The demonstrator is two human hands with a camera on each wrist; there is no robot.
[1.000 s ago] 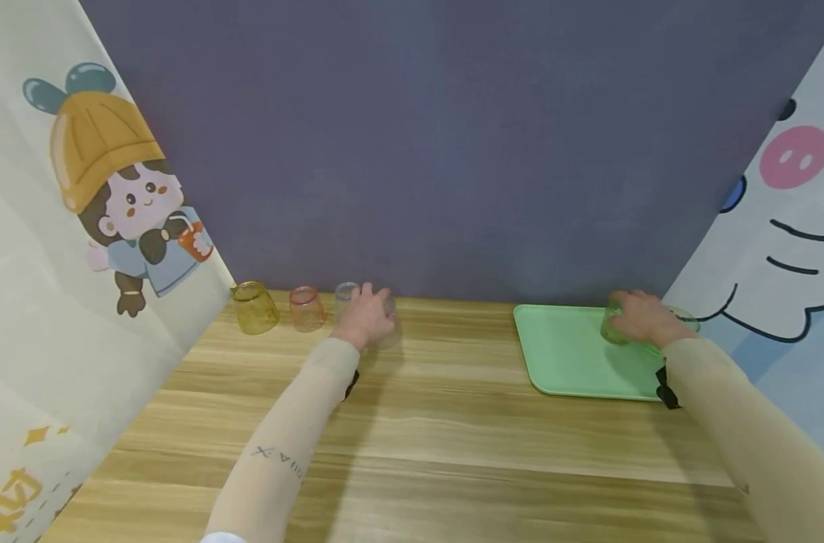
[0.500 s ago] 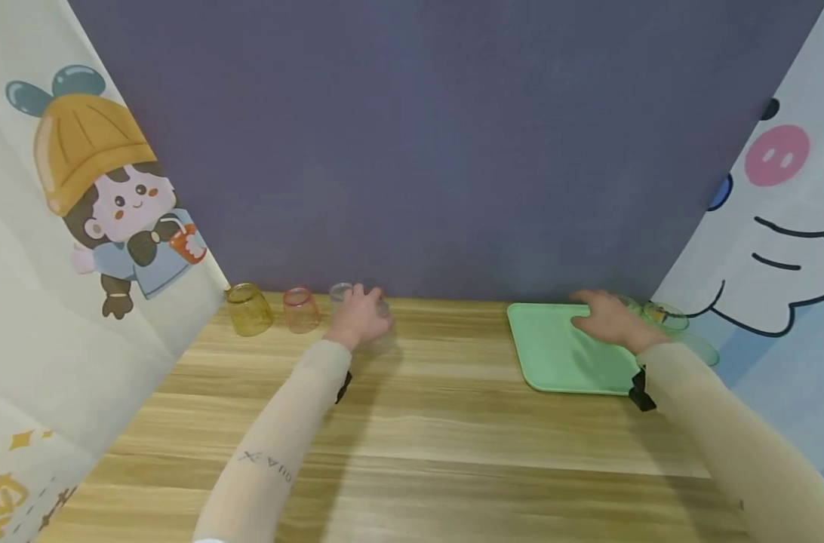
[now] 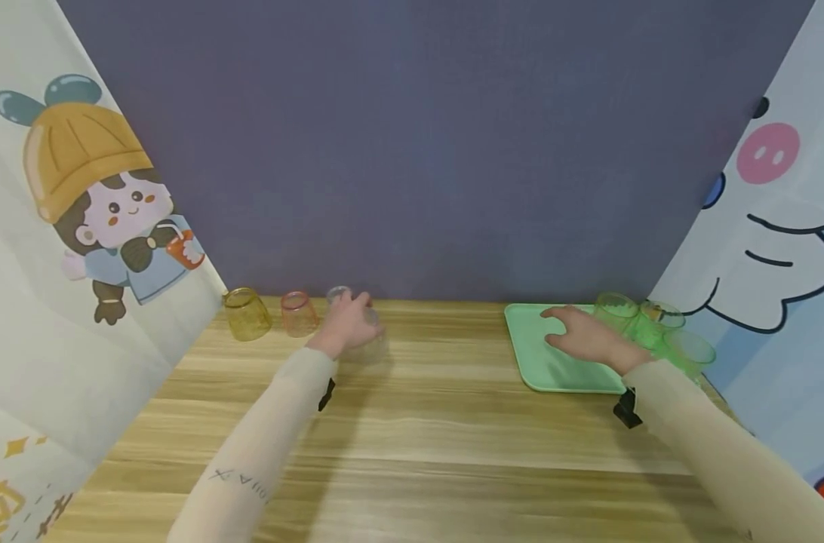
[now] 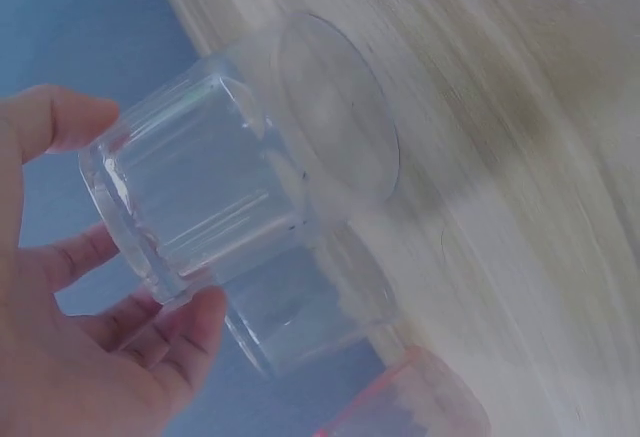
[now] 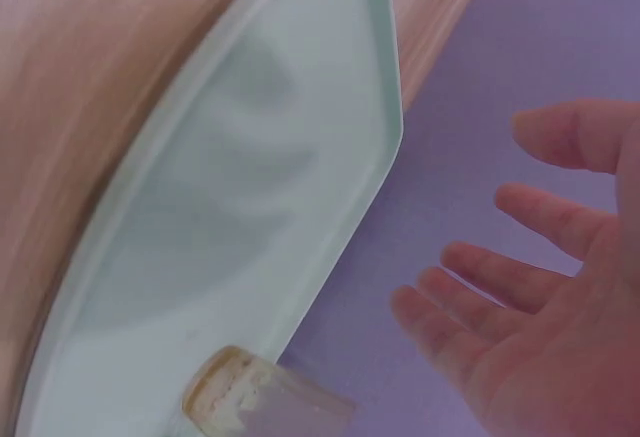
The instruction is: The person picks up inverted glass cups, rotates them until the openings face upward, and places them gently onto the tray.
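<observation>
The left hand (image 3: 347, 323) grips a clear cup (image 4: 215, 182); the right hand (image 3: 582, 337), fingers spread, hovers over the green tray (image 3: 544, 362). Next, carrying the cup right to the tray needs care.

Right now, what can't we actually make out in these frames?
- Head view: the left hand covers most of the clear cup; whether it is off the table cannot be told.
- Left wrist view: the pink cup is cut off by the bottom edge.
- Head view: the green cups overlap, so their count is unclear.
- Right wrist view: the tray is blurred.

Head view downward; wrist views close-up.
</observation>
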